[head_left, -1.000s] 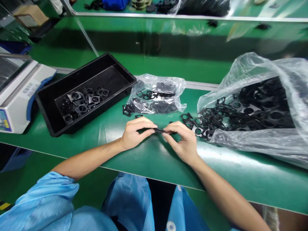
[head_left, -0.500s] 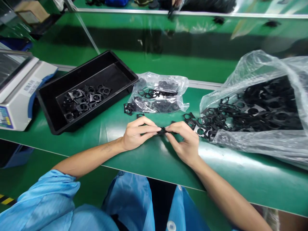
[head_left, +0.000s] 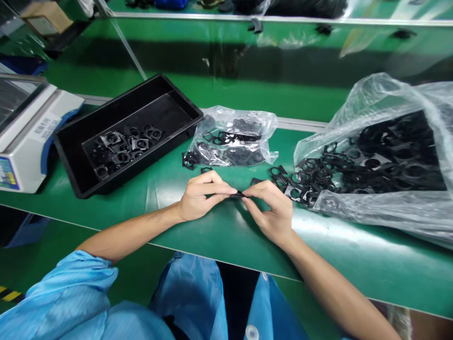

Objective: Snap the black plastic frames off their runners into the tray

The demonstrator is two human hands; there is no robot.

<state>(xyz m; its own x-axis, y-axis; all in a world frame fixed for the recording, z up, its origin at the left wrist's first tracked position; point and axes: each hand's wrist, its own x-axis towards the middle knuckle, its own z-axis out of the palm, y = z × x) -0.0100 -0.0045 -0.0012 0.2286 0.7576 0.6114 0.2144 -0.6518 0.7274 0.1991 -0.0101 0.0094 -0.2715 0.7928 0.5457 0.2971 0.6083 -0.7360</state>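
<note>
Between my fingertips, just above the green tabletop (head_left: pixel 219 236), is a small black plastic part (head_left: pixel 238 195), seen nearly edge-on. My left hand (head_left: pixel 203 196) pinches its left end with thumb and fingers. On the other end, my right hand (head_left: pixel 271 205) closes in a similar pinch. The fingers hide much of the part's shape. Right of my right hand, loose black plastic frames with round holes (head_left: pixel 294 192) spill from the mouth of a large clear bag (head_left: pixel 357 208). Another black frame (head_left: pixel 206 170) lies just behind my left hand.
A black tray (head_left: pixel 170 89) holding several black frames stands at the left, beside a white and blue scale (head_left: pixel 31 137). Behind my hands lies a smaller clear bag (head_left: pixel 244 151) of black parts. A metal-edged shelf (head_left: pixel 212 16) runs along the back.
Between my fingers the black part has tilted slightly and looks flatter; both hands stay almost in place. At the back shelf, a person's hand has gone from view, and a dark curved piece shows there.
</note>
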